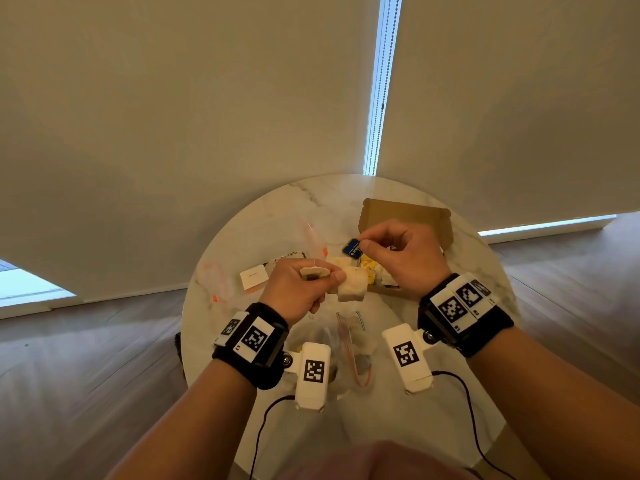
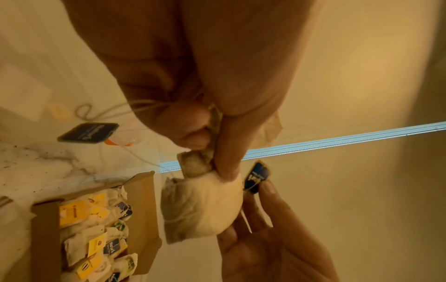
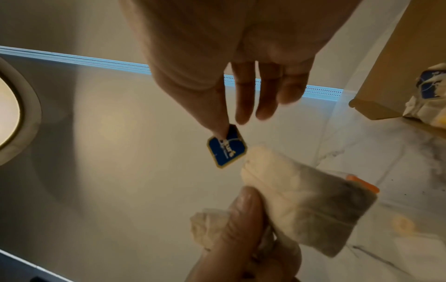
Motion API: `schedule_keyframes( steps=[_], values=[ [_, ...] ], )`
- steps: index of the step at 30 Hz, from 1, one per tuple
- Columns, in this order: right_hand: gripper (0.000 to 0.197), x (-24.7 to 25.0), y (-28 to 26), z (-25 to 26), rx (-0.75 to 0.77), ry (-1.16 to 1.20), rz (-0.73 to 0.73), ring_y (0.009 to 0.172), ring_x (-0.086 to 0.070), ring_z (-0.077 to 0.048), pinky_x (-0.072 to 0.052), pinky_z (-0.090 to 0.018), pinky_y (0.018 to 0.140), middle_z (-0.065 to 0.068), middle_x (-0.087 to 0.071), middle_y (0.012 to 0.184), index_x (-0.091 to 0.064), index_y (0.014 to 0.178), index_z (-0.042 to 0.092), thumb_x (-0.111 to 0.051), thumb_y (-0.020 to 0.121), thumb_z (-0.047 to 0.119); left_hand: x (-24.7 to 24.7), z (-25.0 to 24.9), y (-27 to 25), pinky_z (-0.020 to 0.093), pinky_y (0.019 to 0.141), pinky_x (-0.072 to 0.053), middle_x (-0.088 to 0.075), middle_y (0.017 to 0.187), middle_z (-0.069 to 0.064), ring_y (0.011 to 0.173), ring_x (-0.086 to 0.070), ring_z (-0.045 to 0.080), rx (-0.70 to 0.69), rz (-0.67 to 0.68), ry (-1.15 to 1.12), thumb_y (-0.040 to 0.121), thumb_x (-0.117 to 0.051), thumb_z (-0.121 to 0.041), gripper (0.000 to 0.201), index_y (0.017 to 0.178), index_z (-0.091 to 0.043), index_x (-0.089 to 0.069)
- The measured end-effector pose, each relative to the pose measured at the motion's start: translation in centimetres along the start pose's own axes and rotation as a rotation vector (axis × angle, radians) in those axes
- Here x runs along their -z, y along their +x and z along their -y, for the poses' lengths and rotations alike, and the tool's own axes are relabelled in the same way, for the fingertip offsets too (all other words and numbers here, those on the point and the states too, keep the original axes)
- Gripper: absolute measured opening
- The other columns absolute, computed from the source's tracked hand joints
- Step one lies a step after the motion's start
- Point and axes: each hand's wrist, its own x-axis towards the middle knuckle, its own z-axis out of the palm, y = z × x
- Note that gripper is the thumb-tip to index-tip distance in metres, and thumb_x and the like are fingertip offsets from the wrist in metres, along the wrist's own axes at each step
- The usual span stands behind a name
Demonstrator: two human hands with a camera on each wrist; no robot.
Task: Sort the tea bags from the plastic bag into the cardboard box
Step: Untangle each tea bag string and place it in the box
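While the left hand (image 1: 300, 289) pinched two soft, light tea bags (image 1: 351, 284), the right hand (image 1: 401, 254) nipped a blue tag (image 1: 352, 248); their paper looked tearable, so gripping tags seemed safest.

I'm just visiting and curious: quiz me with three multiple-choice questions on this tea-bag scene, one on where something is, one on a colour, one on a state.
1. Where are the sorted tea bags?
A. cardboard box
B. floor
C. a mug

2. What colour is the tag the right hand pinches?
A. red
B. blue
C. green

3. How is the left hand?
A. open flat
B. gripping tea bags
C. resting on the table

Answers:
1. A: tea bags fill the cardboard box.
2. B: the right hand pinches a blue tag.
3. B: the left hand grips tea bags.
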Motion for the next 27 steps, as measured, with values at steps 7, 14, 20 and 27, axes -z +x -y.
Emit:
schedule_keyframes(
  steps=[7,14,20,27],
  values=[
    [0.011,0.6,-0.8,1.5,-0.048,0.091,0.206,0.050,-0.061,-0.013,-0.050,-0.024,0.050,-0.009,-0.070,0.066,-0.073,0.088,-0.001,-0.067,0.088,0.008,-0.2,-0.5,0.2,0.023,0.040,-0.036,-0.060,0.059,0.010,0.043,-0.042,0.020,-0.035,-0.037,0.012,0.086,-0.073,-0.007,0.012,0.078,-0.015,-0.077],
    [0.025,0.7,-1.2,0.6,-0.144,-0.021,0.273,0.075,-0.070,-0.030,-0.057,-0.027,0.064,-0.009,-0.072,0.079,-0.067,0.107,0.010,-0.071,0.083,0.004,-0.1,-0.8,0.2,0.024,0.040,-0.037,-0.061,0.060,0.012,0.043,-0.043,0.018,-0.066,-0.061,0.009,0.085,-0.074,-0.009,0.022,0.073,-0.026,-0.078],
    [0.006,0.7,-1.2,0.5,-0.127,-0.116,0.222,0.074,-0.068,-0.023,-0.057,-0.030,0.066,-0.007,-0.073,0.080,-0.074,0.087,0.013,-0.071,0.085,0.008,0.0,-1.0,-0.2,0.023,0.040,-0.037,-0.059,0.060,0.013,0.043,-0.042,0.018,-0.080,-0.059,-0.002,0.086,-0.073,-0.007,0.009,0.083,-0.014,-0.078],
    [0.012,2.0,-1.6,1.0,-0.050,-0.146,0.224,0.078,-0.067,-0.021,-0.057,-0.033,0.071,-0.002,-0.072,0.082,-0.072,0.083,0.018,-0.071,0.084,0.007,0.6,-1.3,0.0,0.025,0.042,-0.040,-0.057,0.067,0.004,0.047,-0.047,0.016,-0.070,-0.133,0.022,0.085,-0.072,-0.005,0.024,0.101,-0.023,-0.068]
  ],
)
